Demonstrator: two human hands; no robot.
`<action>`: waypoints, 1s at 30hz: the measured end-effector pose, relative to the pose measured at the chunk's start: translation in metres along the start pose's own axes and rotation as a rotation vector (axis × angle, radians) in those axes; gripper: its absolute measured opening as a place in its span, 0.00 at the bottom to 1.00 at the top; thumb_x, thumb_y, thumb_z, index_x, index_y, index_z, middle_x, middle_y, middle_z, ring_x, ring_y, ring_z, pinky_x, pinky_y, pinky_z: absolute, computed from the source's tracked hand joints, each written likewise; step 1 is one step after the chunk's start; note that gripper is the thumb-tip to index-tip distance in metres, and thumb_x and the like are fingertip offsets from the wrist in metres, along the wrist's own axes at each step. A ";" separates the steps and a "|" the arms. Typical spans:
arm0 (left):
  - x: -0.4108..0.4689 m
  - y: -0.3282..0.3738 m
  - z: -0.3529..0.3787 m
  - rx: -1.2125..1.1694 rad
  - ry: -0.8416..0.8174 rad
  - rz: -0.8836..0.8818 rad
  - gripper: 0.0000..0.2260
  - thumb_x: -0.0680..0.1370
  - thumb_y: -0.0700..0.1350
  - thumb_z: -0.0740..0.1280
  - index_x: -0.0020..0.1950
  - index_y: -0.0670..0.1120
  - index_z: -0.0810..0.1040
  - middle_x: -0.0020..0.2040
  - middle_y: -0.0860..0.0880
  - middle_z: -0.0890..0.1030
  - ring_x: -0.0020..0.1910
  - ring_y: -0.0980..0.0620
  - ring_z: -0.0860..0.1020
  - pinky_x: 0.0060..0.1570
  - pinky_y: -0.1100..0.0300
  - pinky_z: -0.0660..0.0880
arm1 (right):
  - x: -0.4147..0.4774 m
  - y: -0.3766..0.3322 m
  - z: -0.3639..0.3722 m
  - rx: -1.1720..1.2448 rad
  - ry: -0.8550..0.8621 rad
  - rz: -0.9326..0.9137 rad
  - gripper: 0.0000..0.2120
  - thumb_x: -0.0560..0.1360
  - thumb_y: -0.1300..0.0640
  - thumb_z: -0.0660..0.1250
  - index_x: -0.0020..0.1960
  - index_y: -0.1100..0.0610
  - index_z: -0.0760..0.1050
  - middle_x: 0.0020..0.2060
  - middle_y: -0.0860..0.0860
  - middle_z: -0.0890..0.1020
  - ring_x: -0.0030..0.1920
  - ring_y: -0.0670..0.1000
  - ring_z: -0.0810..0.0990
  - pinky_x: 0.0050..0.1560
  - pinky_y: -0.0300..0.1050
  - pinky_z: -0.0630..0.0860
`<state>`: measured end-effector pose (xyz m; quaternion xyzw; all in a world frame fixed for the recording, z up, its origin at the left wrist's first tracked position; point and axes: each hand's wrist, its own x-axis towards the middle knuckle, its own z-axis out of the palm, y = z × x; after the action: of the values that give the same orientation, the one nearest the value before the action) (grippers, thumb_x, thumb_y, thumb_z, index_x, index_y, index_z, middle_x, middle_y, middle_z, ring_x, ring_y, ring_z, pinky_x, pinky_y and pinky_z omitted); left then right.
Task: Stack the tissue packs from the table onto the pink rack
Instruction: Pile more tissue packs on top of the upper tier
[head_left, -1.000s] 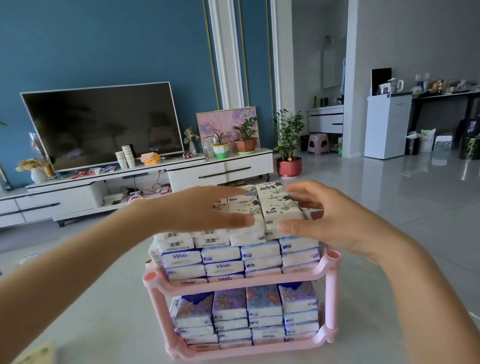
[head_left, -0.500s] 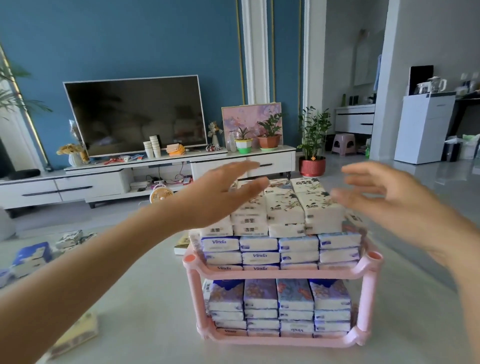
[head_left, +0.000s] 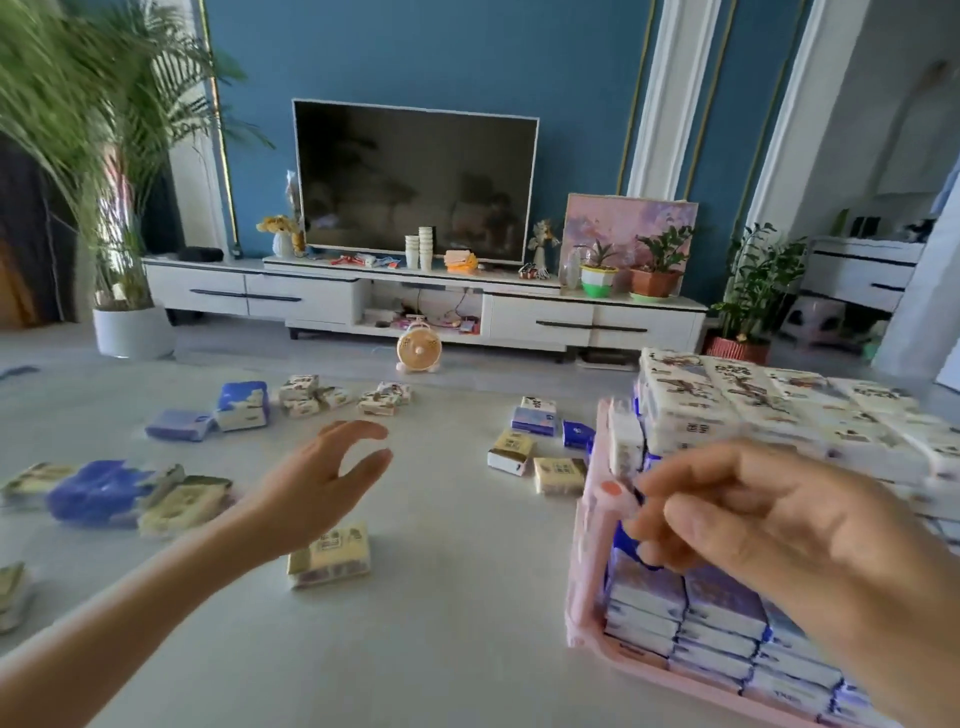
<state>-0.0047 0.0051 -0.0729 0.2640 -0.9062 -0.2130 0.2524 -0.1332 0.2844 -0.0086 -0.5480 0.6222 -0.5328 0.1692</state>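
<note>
Left hand (head_left: 317, 488) swung away from tissue packs (head_left: 727, 410), spread, right hand (head_left: 769, 514) relaxed, covering pink rack (head_left: 588, 566)

The pink rack (head_left: 586, 571) looked like moulded plastic, smooth with a soft, dull sheen. The tissue packs (head_left: 691, 410) stacked on it were wrapped in thin printed film that caught the light. A loose pack (head_left: 330, 556) on the bench had the same slick wrapper. The bench (head_left: 457, 634) itself was pale, smooth and matt. Behind it, the television (head_left: 415, 182) had a glossy black screen that mirrored the room, and the cabinet (head_left: 540, 317) under it had a smooth white lacquered finish. The wall (head_left: 415, 52) was flat, matt blue paint.
</note>
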 end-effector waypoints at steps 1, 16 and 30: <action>-0.001 -0.011 0.003 0.011 -0.007 -0.013 0.17 0.79 0.52 0.59 0.67 0.50 0.69 0.67 0.52 0.70 0.56 0.58 0.71 0.58 0.65 0.65 | 0.005 0.005 0.015 0.023 -0.029 0.064 0.20 0.57 0.37 0.73 0.45 0.46 0.81 0.41 0.52 0.85 0.42 0.49 0.83 0.43 0.37 0.79; 0.057 -0.172 0.040 -0.157 0.148 -0.150 0.16 0.80 0.46 0.58 0.68 0.48 0.68 0.66 0.49 0.71 0.60 0.51 0.72 0.57 0.62 0.66 | 0.261 0.163 0.197 -0.228 0.072 0.383 0.21 0.73 0.59 0.69 0.64 0.55 0.67 0.58 0.52 0.73 0.55 0.48 0.74 0.52 0.38 0.70; 0.065 -0.221 0.058 -0.008 0.287 0.051 0.15 0.71 0.42 0.54 0.49 0.47 0.79 0.45 0.52 0.80 0.38 0.53 0.78 0.35 0.66 0.68 | 0.465 0.284 0.208 -0.842 -0.337 0.547 0.44 0.68 0.42 0.71 0.75 0.47 0.50 0.74 0.56 0.52 0.74 0.56 0.49 0.71 0.53 0.51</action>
<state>-0.0036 -0.1891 -0.2107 0.2675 -0.8664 -0.1700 0.3858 -0.2699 -0.2641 -0.1542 -0.4642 0.8668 -0.0775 0.1650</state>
